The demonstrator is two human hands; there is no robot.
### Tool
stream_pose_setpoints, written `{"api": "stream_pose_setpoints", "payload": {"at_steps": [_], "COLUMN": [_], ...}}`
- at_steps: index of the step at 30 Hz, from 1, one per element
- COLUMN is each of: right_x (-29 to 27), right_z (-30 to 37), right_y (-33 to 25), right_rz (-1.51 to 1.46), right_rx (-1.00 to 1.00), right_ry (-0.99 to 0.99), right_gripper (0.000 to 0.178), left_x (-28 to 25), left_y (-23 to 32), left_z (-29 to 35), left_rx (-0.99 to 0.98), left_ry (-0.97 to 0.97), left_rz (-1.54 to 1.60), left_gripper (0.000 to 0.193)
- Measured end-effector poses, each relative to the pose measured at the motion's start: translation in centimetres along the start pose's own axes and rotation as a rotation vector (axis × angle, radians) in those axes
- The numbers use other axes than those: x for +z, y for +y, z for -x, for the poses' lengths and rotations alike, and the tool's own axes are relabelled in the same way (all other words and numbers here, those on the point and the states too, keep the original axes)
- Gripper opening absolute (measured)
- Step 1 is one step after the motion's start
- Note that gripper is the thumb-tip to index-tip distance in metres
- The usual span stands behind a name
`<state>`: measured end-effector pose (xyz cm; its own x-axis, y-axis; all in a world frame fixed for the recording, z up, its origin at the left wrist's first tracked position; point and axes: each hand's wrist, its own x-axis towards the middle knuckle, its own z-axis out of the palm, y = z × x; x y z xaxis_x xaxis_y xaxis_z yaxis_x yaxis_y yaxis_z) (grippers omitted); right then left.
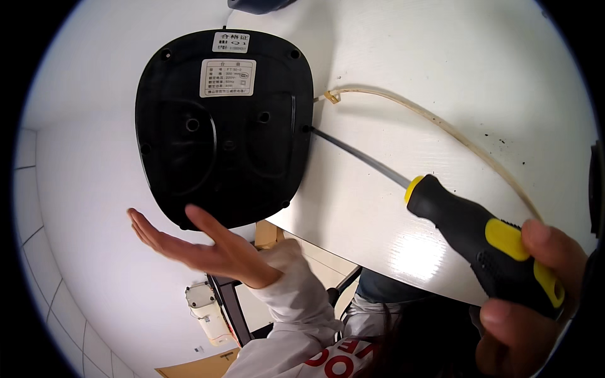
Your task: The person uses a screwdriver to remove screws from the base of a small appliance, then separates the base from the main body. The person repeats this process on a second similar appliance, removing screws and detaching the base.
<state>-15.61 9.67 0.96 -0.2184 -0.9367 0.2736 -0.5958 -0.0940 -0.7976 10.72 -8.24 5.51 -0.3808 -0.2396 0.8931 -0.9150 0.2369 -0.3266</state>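
A black plastic base [246, 164] with a rounded outline shows its underside, with two white labels and several screw holes. My right hand [529, 302] is closed round the black and yellow handle of a screwdriver [463, 217]. The screwdriver's shaft slants up to the left, and its tip meets the hole at the right edge of the base. Fingers stretched and thumb apart, my left hand [217, 252] is at the base's lower edge. Its thumb overlaps that edge; whether it touches cannot be told. A pale cord [435, 120] leaves the base's right side.
The base is at the left edge of a white table [391, 50], with small dark specks at its right. A yellowish tie [332, 97] sits on the cord near the base. A dark blue object [259, 5] is at the top. Below are a cardboard piece [268, 235] and a cream-coloured device [211, 318].
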Motion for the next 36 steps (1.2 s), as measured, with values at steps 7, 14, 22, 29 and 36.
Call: {"api": "stream_pose_setpoints", "payload": {"at_steps": [7,14,22,29,36], "right_x": [0.5,1.4,1.7,1.7,3.7], "right_z": [-0.5,-0.8,-0.9,-0.8,-0.3], "right_y": [0.0,-0.3,-0.7,-3.2,-5.9], "right_rz": [0.022,0.033,0.018,-0.027,-0.112], "right_rx": [-0.023,-0.005,-0.067,-0.075,-0.067], "right_ry": [-0.018,-0.016,0.068,0.21,0.5], "right_gripper": [0.022,0.02,0.019,0.014,0.021], "left_x": [1.0,0.3,1.8,1.6,0.7], "left_y": [-0.2,-0.8,-2.6,-2.0,-9.6], "left_z": [-0.2,0.0,1.9,-0.5,-3.2], "left_rx": [-0.289,-0.31,-0.697,-0.863,-1.102], "left_ry": [-0.138,-0.151,-0.142,-0.025,0.015], "left_rz": [0.323,0.467,1.137,1.211,1.525], "left_gripper": [0.046,0.043,0.06,0.057,0.048]}}
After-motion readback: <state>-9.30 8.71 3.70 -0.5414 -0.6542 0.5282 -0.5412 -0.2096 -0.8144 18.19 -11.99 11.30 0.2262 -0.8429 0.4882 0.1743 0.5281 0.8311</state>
